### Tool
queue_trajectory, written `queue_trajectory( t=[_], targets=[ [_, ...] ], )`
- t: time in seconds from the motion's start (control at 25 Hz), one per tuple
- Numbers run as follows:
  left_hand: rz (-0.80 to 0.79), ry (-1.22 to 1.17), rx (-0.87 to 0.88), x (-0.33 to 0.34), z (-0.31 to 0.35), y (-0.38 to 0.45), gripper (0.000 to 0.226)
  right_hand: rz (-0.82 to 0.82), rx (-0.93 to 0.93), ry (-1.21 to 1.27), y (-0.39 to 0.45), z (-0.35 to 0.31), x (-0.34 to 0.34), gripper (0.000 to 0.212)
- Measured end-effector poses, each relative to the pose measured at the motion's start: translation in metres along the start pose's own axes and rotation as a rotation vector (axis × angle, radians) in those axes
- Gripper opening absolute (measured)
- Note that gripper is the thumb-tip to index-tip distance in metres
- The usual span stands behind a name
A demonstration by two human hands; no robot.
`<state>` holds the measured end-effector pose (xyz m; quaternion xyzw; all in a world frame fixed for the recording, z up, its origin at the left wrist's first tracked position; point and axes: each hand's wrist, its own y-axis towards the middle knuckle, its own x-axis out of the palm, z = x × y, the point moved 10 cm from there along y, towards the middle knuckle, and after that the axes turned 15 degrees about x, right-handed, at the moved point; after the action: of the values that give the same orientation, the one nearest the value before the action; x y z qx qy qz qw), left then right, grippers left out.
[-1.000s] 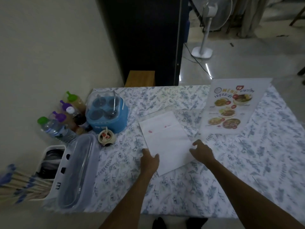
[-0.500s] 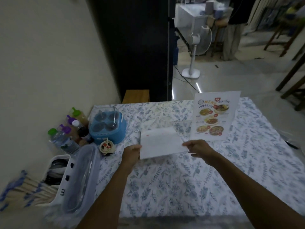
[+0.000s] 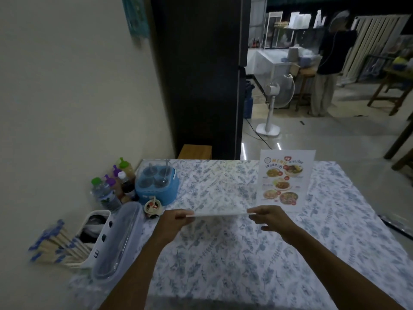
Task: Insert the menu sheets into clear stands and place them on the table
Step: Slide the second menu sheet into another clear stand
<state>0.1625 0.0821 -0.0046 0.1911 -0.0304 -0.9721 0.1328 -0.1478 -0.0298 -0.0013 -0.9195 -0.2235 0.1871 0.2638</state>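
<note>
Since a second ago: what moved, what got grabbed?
Both hands, left hand and right hand, took the sheet by its side edges and lifted it off the table; it now sits edge-on. The standing menu and blue condiment caddy stayed put.

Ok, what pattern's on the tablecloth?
Blue-grey leaf sprigs on white, on the tablecloth; head view shows it.

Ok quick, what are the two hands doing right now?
Left hand: closed, pinching the left end of the menu sheet, lifted off the table.
Right hand: closed, pinching the sheet's right end.
</note>
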Motion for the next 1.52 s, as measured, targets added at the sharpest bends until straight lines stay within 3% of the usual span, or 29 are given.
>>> queue_trajectory(
  t=[0.16, 0.4, 0.68, 1.04, 1.52],
  targets=[
    [0.111, 0.091, 0.163, -0.020, 0.026, 0.035, 0.007, 0.119, -0.146, -0.080, 0.011, -0.044, -0.009, 0.014],
    [0.138, 0.208, 0.189, -0.029, 0.024, 0.111, 0.013, 0.299, -0.242, -0.166, 0.063, -0.089, -0.026, 0.013],
    [0.105, 0.170, 0.154, -0.033, -0.001, 0.184, 0.010, 0.448, -0.241, -0.334, 0.113, -0.130, -0.026, 0.022],
    [0.060, 0.223, 0.110, -0.027, -0.006, 0.206, 0.004, 0.564, -0.155, -0.449, 0.147, -0.135, -0.028, 0.025],
    [0.086, 0.464, 0.041, -0.019, -0.015, 0.210, 0.020, 0.627, -0.154, -0.472, 0.156, -0.130, -0.027, 0.022]
  ],
)
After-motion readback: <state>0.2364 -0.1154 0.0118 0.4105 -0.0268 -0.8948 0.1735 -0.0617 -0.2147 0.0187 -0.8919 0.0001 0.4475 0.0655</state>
